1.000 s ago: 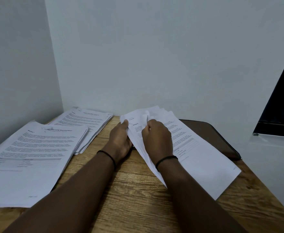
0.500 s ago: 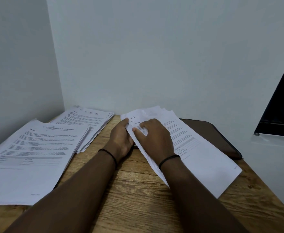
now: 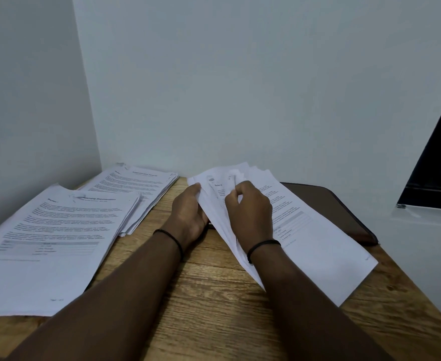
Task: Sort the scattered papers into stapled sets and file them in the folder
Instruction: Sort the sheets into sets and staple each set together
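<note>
In the head view, a fanned stack (image 3: 305, 230) of printed sheets is seen lying toward the far right of the wooden surface (image 3: 214, 295), its far end near the back edge and its near corner reaching toward the right edge. The stack is partly laid over a dark brown folder (image 3: 329, 204), which is placed flat at the far right corner.

The left hand (image 3: 188, 212) is set against the stack's left edge, with fingers curled around the sheets there and the thumb on top. The right hand (image 3: 250, 212) is rested on the stack, its fingers curled and a top sheet pinched near the stack's far end. A dark band is worn on each wrist.

Two more piles are seen on the left: a large pile (image 3: 50, 243) at the left edge, and a second pile (image 3: 136, 188) at the far left corner, partly overlapped by the first.
</note>
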